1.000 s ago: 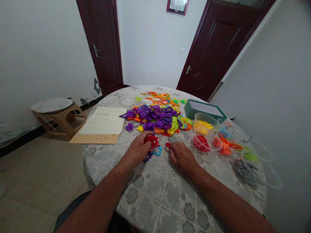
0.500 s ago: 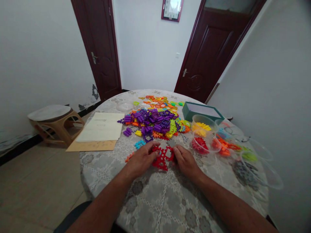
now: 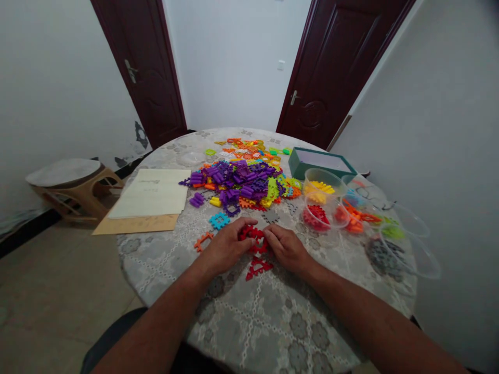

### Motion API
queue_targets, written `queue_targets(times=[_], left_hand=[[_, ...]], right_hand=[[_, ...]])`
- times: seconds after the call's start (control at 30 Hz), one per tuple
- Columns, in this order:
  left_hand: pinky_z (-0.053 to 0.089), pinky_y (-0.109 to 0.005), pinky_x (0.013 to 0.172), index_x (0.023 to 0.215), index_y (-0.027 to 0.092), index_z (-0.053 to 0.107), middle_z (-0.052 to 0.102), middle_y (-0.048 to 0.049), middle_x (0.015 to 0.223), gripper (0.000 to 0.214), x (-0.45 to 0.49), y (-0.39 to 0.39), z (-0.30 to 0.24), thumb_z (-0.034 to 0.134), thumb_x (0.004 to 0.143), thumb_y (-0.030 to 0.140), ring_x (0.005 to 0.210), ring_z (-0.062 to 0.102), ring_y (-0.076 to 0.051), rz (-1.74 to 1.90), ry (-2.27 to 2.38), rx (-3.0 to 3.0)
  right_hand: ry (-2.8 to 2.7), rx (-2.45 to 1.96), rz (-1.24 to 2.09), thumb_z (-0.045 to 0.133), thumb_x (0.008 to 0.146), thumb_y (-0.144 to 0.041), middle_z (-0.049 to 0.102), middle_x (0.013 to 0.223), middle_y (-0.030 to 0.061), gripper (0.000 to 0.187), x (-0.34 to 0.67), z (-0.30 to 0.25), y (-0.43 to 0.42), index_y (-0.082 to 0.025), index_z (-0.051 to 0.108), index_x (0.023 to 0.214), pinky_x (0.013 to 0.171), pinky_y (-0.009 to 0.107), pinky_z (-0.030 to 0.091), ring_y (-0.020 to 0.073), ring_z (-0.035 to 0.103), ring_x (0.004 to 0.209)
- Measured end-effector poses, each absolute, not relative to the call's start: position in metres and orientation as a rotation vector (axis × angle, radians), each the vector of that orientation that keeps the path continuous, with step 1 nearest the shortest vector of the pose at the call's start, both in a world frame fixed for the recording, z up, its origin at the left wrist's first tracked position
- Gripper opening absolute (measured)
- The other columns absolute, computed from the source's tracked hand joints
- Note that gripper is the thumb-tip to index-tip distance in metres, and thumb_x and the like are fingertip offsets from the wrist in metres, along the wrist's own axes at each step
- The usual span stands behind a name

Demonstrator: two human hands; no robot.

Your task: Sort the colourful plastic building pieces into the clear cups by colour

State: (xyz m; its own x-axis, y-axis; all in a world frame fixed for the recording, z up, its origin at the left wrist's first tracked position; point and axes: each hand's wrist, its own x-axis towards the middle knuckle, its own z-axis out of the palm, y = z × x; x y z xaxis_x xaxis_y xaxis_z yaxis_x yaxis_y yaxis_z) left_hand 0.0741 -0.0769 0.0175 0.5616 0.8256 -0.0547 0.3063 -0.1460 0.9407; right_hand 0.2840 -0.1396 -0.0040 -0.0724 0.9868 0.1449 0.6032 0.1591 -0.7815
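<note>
My left hand (image 3: 225, 248) and my right hand (image 3: 286, 247) meet over a cluster of red plastic pieces (image 3: 255, 238) on the patterned tablecloth (image 3: 257, 311). The fingers of both hands are curled onto those red pieces. One more red piece (image 3: 258, 268) lies flat on the cloth just below my hands. A blue piece (image 3: 219, 220) and an orange piece (image 3: 203, 240) lie to the left of my left hand. Beyond my hands is a heap of purple, orange, yellow and green pieces (image 3: 241, 184).
Clear bowls stand at the right: one with red pieces (image 3: 320, 217), one with yellow (image 3: 322, 189), others with orange (image 3: 353, 221), green and grey. A green box (image 3: 322, 162), papers (image 3: 152, 195) on the table's left, a stool (image 3: 68, 184) on the floor and two dark doors are in view.
Both hands have drawn the red pieces back from the heap toward me and closed in on them. The blue and orange pieces are left lying at the left.
</note>
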Motion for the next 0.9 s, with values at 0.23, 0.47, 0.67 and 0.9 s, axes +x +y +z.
queue_targets(times=[0.23, 0.47, 0.67, 0.9], left_hand=[[0.063, -0.037, 0.083, 0.138, 0.022, 0.061, 0.075, -0.0082, 0.113, 0.052, 0.065, -0.066, 0.022, 0.066, 0.086, 0.021, 0.095, 0.073, -0.02, 0.878, 1.014, 1.341], [0.067, -0.037, 0.081, 0.133, 0.019, 0.061, 0.074, -0.0125, 0.117, 0.047, 0.073, -0.07, 0.023, 0.064, 0.087, 0.013, 0.099, 0.075, -0.021, 0.903, 0.97, 1.072], [0.065, -0.036, 0.083, 0.132, 0.02, 0.063, 0.074, -0.0121, 0.115, 0.046, 0.073, -0.073, 0.019, 0.064, 0.086, 0.013, 0.102, 0.075, -0.022, 0.853, 0.913, 1.059], [0.063, -0.035, 0.085, 0.135, 0.019, 0.06, 0.072, -0.0124, 0.117, 0.058, 0.074, -0.071, 0.019, 0.063, 0.078, 0.007, 0.105, 0.072, -0.021, 0.831, 0.915, 1.028]], right_hand=[[-2.196, -1.471, 0.653, 0.07, 0.097, -0.041, 0.067, 0.112, 0.0082, 0.031, 0.29, 0.017, -0.153, -0.023, 0.065, 0.122, 0.083, 0.035, 0.049, 0.0215, 0.063, 0.093], [-2.375, -1.529, 0.67, 0.069, 0.097, -0.032, 0.064, 0.114, 0.0082, 0.021, 0.286, 0.022, -0.159, -0.022, 0.064, 0.115, 0.087, 0.036, 0.049, 0.0226, 0.062, 0.098], [-2.48, -1.453, 0.634, 0.064, 0.101, -0.036, 0.061, 0.123, 0.01, 0.039, 0.284, 0.026, -0.16, -0.025, 0.06, 0.139, 0.088, 0.036, 0.048, 0.0231, 0.062, 0.101], [-2.423, -1.313, 0.793, 0.067, 0.096, -0.026, 0.064, 0.105, 0.0045, 0.012, 0.281, 0.027, -0.162, -0.021, 0.065, 0.106, 0.078, 0.031, 0.044, 0.0176, 0.059, 0.089]])
